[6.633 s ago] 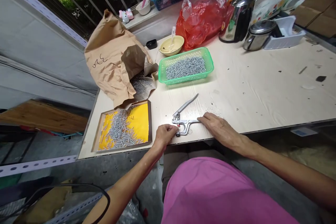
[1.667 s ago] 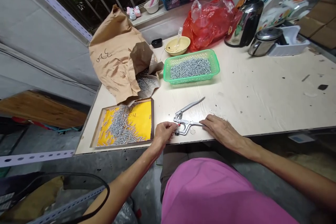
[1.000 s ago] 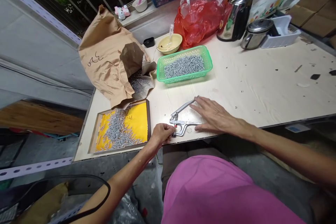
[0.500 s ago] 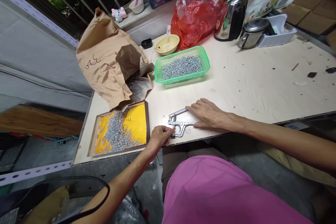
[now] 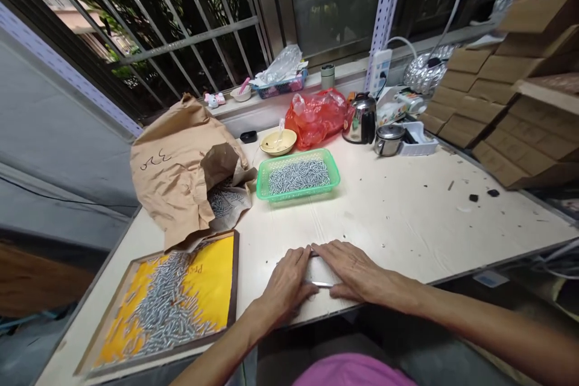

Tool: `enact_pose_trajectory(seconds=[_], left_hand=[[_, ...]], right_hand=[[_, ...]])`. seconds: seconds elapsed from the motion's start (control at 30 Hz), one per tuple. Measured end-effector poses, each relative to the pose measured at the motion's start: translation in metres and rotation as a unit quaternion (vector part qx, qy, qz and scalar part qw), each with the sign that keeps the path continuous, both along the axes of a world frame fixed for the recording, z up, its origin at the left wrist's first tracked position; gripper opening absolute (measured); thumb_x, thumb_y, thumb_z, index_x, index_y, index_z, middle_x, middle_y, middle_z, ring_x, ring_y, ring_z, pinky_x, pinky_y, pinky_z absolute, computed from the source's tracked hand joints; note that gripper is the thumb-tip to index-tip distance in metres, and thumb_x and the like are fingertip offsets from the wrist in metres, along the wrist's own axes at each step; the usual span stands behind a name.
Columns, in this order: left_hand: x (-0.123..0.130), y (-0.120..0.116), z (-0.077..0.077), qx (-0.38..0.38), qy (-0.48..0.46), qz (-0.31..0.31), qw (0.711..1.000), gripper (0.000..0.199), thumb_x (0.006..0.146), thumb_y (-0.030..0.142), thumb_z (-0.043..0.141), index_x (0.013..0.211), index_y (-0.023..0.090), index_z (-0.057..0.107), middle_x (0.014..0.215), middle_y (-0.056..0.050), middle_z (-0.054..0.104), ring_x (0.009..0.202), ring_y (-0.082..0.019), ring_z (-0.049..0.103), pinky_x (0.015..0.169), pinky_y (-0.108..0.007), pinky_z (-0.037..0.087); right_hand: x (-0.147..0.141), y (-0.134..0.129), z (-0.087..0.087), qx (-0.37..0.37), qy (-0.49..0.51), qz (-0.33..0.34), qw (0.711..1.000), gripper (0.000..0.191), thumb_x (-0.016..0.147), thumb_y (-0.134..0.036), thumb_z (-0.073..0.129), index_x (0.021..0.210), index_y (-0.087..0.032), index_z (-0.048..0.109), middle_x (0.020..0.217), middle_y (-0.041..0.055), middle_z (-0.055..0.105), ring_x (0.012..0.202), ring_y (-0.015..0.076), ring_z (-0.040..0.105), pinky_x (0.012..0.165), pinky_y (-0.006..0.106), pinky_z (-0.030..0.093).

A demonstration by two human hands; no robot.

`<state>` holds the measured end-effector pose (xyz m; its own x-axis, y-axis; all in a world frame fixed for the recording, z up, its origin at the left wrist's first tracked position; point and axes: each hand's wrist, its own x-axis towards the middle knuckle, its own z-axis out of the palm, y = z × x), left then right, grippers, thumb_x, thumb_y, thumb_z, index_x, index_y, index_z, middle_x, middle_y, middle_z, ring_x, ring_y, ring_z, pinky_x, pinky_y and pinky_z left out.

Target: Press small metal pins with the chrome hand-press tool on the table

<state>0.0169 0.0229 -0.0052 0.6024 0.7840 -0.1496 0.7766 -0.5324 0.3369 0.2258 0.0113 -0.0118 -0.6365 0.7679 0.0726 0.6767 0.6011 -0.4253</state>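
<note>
A silver hand-squeeze plier (image 5: 322,284) lies flat near the table's front edge, mostly covered by my hands. My left hand (image 5: 288,280) is closed over its head end, hiding the jaws and the spring. My right hand (image 5: 355,270) grips the ends of both handles from the other side. To the left, a shallow tray (image 5: 234,289) lined with yellow holds a heap of small silver metal pins (image 5: 169,307). Beyond my hands stands a green plastic basket (image 5: 298,193), filled with similar small metal pieces.
A crumpled brown paper bag (image 5: 176,175) spills metal pieces at the left. Along the back are a yellow bowl (image 5: 278,142), a red plastic bag (image 5: 316,117), a steel kettle (image 5: 360,120) and a lidded metal cup (image 5: 389,140). Cardboard boxes (image 5: 506,84) are stacked at the right.
The view has tilted up, showing more of the window. My left hand has gone from pinching at the plier's jaw to covering its head; my right hand remains on the handles.
</note>
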Motion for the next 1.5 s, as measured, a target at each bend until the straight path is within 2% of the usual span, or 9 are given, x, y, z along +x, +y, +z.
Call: enact_pose_trajectory(seconds=[0.23,0.47,0.7,0.83,0.93,1.03,1.23,1.3,1.5], left_hand=[[0.009,0.002,0.007,0.033,0.068,-0.039,0.996,0.059,0.080,0.035,0.064,0.131,0.018,0.041,0.118,-0.011,0.054,0.104,-0.029,0.049,0.086,-0.043,0.045],[0.018,0.024,0.002,0.044,0.076,-0.025,0.996,0.016,0.086,0.033,0.057,0.093,0.019,0.057,0.097,-0.004,0.059,0.092,-0.022,0.052,0.075,-0.033,0.043],[0.022,0.016,-0.003,0.086,0.082,0.030,0.992,0.017,0.087,0.031,0.057,0.098,0.018,0.058,0.096,-0.005,0.061,0.093,-0.024,0.055,0.075,-0.036,0.047],[0.022,-0.012,-0.017,0.151,-0.005,0.054,0.987,0.029,0.088,0.024,0.055,0.116,0.017,0.052,0.123,-0.012,0.054,0.112,-0.026,0.050,0.092,-0.042,0.046],[0.026,-0.037,-0.029,0.174,-0.064,0.038,0.982,0.026,0.091,0.017,0.047,0.116,0.018,0.052,0.130,-0.012,0.049,0.121,-0.027,0.045,0.098,-0.044,0.043],[0.032,-0.053,-0.034,0.156,-0.105,0.037,0.981,0.026,0.092,0.014,0.042,0.116,0.018,0.053,0.122,-0.011,0.054,0.115,-0.024,0.048,0.094,-0.042,0.046],[0.035,-0.054,-0.037,0.147,-0.127,0.041,0.980,0.026,0.093,0.012,0.038,0.114,0.017,0.054,0.103,-0.008,0.059,0.097,-0.021,0.053,0.095,-0.045,0.045],[0.035,-0.053,-0.038,0.147,-0.132,0.039,0.979,0.028,0.093,0.011,0.037,0.116,0.016,0.053,0.104,-0.009,0.059,0.099,-0.022,0.053,0.094,-0.044,0.046],[0.029,-0.078,-0.027,0.145,-0.157,0.006,0.977,0.030,0.093,0.012,0.034,0.114,0.015,0.056,0.102,-0.010,0.061,0.096,-0.021,0.056,0.082,-0.035,0.050]], right_hand=[[-0.002,0.004,0.018,-0.018,-0.021,-0.023,0.999,0.045,0.074,-0.021,0.070,0.115,-0.013,0.053,0.108,0.0147,0.058,0.100,0.0271,0.052,0.087,0.042,0.044],[-0.013,0.028,-0.004,-0.038,-0.065,-0.039,0.996,0.006,0.083,-0.018,0.060,0.088,-0.016,0.061,0.091,0.0071,0.060,0.088,0.0205,0.053,0.076,0.031,0.041],[-0.009,0.040,0.000,-0.008,-0.062,-0.014,0.998,0.012,0.087,-0.024,0.057,0.092,-0.015,0.063,0.092,0.0080,0.060,0.089,0.0208,0.052,0.077,0.031,0.041],[0.009,0.050,0.004,-0.027,-0.043,0.033,0.998,0.053,0.072,-0.047,0.072,0.110,-0.012,0.061,0.100,0.0120,0.056,0.095,0.0252,0.049,0.080,0.035,0.041],[0.015,0.059,-0.005,-0.033,-0.015,0.056,0.998,0.040,0.086,-0.044,0.058,0.113,-0.014,0.061,0.098,0.0104,0.057,0.093,0.0226,0.050,0.081,0.034,0.039],[0.008,0.071,-0.014,0.008,-0.027,0.003,1.000,0.021,0.091,-0.029,0.051,0.099,-0.015,0.065,0.095,0.0087,0.059,0.092,0.0208,0.049,0.080,0.032,0.036],[-0.023,0.088,-0.005,0.063,-0.110,-0.058,0.990,0.015,0.090,-0.024,0.053,0.090,-0.017,0.066,0.095,0.0087,0.061,0.094,0.0229,0.047,0.076,0.034,0.031],[-0.039,0.082,0.003,0.081,-0.121,-0.019,0.989,0.015,0.089,-0.021,0.053,0.094,-0.017,0.067,0.099,0.0104,0.060,0.094,0.0232,0.046,0.074,0.033,0.030],[-0.098,0.051,0.018,0.080,-0.077,0.304,0.946,0.010,0.086,-0.026,0.060,0.081,-0.023,0.068,0.094,0.0056,0.059,0.094,0.0209,0.041,0.068,0.031,0.026]])
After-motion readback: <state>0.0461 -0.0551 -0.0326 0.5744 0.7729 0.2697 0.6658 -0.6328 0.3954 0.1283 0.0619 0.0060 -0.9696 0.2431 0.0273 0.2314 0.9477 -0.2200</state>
